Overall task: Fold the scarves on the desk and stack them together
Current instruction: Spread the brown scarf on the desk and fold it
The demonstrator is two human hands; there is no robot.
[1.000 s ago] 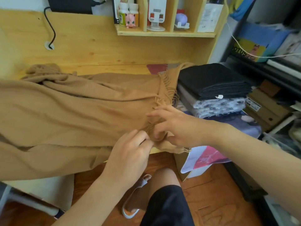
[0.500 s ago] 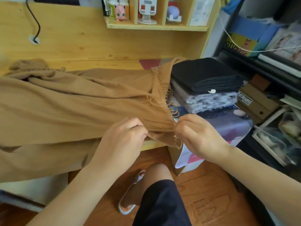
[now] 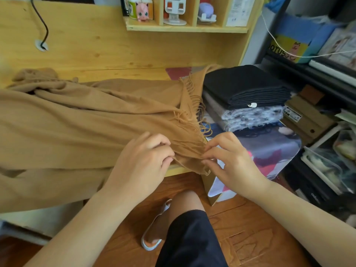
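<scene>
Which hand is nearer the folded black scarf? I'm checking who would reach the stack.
Right. The right hand pinches the tan scarf just below the black scarf; the left hand grips further left.

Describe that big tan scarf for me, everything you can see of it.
The tan scarf looks like soft woollen cloth with a fringe of thin tassels along its end. It lies unfolded and rumpled across the wooden desk, part hanging over the front edge. The left hand and right hand pinch its fringed corner. Its far end leans against the stack of folded scarves.
</scene>
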